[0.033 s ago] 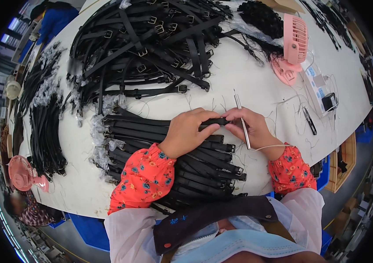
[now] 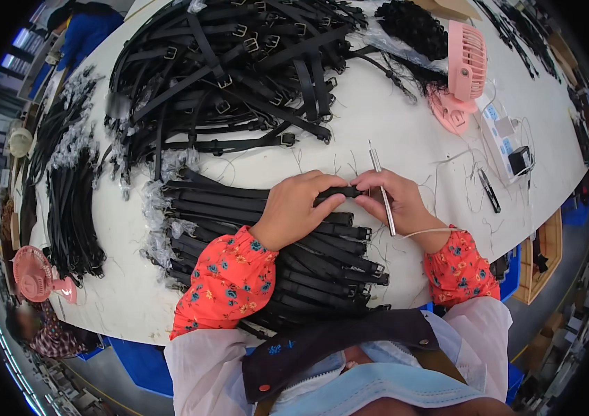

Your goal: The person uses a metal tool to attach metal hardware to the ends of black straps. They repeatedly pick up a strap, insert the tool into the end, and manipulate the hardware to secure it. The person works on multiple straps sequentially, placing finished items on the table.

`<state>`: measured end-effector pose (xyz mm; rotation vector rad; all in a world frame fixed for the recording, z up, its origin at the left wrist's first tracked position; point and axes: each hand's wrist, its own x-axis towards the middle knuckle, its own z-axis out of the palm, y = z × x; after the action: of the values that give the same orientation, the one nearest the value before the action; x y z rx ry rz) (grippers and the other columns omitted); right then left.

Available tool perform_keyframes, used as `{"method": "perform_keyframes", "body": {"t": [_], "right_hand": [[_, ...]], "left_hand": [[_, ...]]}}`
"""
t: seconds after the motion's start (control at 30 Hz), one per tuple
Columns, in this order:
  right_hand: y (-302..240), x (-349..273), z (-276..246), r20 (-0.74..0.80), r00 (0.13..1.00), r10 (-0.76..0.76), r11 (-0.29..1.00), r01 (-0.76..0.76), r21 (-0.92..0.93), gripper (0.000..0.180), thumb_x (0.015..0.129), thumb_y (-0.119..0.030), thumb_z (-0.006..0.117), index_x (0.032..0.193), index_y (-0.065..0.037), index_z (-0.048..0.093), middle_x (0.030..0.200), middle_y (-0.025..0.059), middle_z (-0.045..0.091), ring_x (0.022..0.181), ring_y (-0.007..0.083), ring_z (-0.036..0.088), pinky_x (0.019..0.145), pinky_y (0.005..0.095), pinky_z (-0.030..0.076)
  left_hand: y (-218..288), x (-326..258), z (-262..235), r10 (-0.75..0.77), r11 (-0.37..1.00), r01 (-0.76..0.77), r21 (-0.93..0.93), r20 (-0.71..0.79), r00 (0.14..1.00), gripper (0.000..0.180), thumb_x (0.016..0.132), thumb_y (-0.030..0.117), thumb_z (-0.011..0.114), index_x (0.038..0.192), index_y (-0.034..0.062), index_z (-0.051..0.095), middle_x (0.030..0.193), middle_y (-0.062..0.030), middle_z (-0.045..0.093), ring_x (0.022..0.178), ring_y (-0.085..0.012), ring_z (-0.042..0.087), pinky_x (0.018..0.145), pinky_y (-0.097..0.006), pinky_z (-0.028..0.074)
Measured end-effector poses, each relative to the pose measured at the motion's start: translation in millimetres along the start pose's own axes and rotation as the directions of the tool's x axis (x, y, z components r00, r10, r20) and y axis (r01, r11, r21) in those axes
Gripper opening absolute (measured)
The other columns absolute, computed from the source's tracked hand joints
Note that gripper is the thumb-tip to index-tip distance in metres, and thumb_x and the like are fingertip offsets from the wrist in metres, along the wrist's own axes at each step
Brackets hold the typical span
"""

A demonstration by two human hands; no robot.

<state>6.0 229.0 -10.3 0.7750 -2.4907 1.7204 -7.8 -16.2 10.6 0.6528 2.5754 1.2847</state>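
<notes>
My left hand [image 2: 300,208] is closed on a black belt [image 2: 239,193], pinching it near its buckle end. Fingertips of my right hand [image 2: 400,202] meet that same end and pinch it. Held between the fingers of the right hand is a slim silver pen-shaped tool [image 2: 382,191], thin tip pointing away from me, with a pale cord trailing over the wrist. Beneath and below the left hand lies a row of black belts [image 2: 322,267], buckle ends to the right, clear plastic wrap [image 2: 159,229] on their left ends. The fingers partly hide the held buckle.
Beyond my hands is a large heap of buckled black belts [image 2: 239,76]. More belts [image 2: 76,215] lie at left near a pink fan [image 2: 33,274]. Another pink fan [image 2: 466,62], a power strip [image 2: 499,142] and small black snips [image 2: 489,191] stand or lie at right. Loose threads dot the white table [image 2: 405,277].
</notes>
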Motion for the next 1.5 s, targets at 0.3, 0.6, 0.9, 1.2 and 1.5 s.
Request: {"method": "perform_keyframes", "body": {"t": [0.3,0.6,0.9,1.2,1.5], "right_hand": [[2.0,0.7,-5.8,-0.045,0.998,0.039,0.995,-0.042,-0.087,0.026,0.089,-0.005,0.078,0.112,-0.008,0.066,0.096,0.0071,0.068,0.078,0.0156,0.067,0.070,0.0288,0.055],[2.2,7.0,-3.3,-0.007,0.994,0.113,0.993,-0.113,-0.044,0.027,0.087,-0.005,0.079,0.111,-0.008,0.067,0.081,0.0039,0.065,0.073,0.0124,0.062,0.068,0.0250,0.051],[15.0,-6.7,2.0,-0.061,0.977,0.207,0.975,-0.201,0.092,0.017,0.095,-0.002,0.069,0.109,0.000,0.059,0.083,0.0032,0.064,0.072,0.0081,0.061,0.067,0.0236,0.053],[5.5,-3.0,-2.9,-0.020,0.973,0.228,0.965,-0.224,0.135,0.015,0.097,-0.002,0.066,0.109,-0.001,0.057,0.088,0.0046,0.066,0.072,0.0105,0.064,0.069,0.0237,0.053],[13.3,-2.3,-4.1,0.017,1.000,0.021,0.995,-0.019,-0.100,0.019,0.095,0.000,0.068,0.111,-0.001,0.058,0.102,0.0099,0.069,0.090,0.0153,0.066,0.082,0.0280,0.053]], "left_hand": [[-18.0,0.1,-46.5,0.081,0.960,-0.079,0.268,0.005,0.997,0.030,0.084,0.014,0.077,0.112,0.0067,0.071,0.114,-0.0083,0.068,0.107,-0.0297,0.063,0.093,-0.039,0.049],[-0.3,-2.7,3.8,0.329,0.914,-0.297,0.276,-0.076,0.941,0.031,0.082,0.014,0.079,0.112,0.0119,0.070,0.111,-0.0034,0.067,0.103,-0.0260,0.061,0.089,-0.039,0.045],[-13.8,1.6,23.1,0.539,0.816,-0.444,0.371,-0.206,0.817,0.005,0.083,0.015,0.070,0.088,0.0140,0.068,0.094,0.0019,0.064,0.092,-0.0211,0.060,0.080,-0.037,0.049],[-7.0,3.4,20.4,0.499,0.866,-0.466,0.183,-0.244,0.832,0.010,0.080,0.010,0.074,0.080,0.0096,0.064,0.087,0.0000,0.061,0.088,-0.0244,0.057,0.075,-0.039,0.051],[-14.8,7.1,21.4,0.400,0.916,-0.397,0.048,-0.133,0.907,0.011,0.085,0.011,0.072,0.092,0.0073,0.063,0.100,-0.0090,0.059,0.102,-0.0288,0.055,0.083,-0.041,0.051]]}}
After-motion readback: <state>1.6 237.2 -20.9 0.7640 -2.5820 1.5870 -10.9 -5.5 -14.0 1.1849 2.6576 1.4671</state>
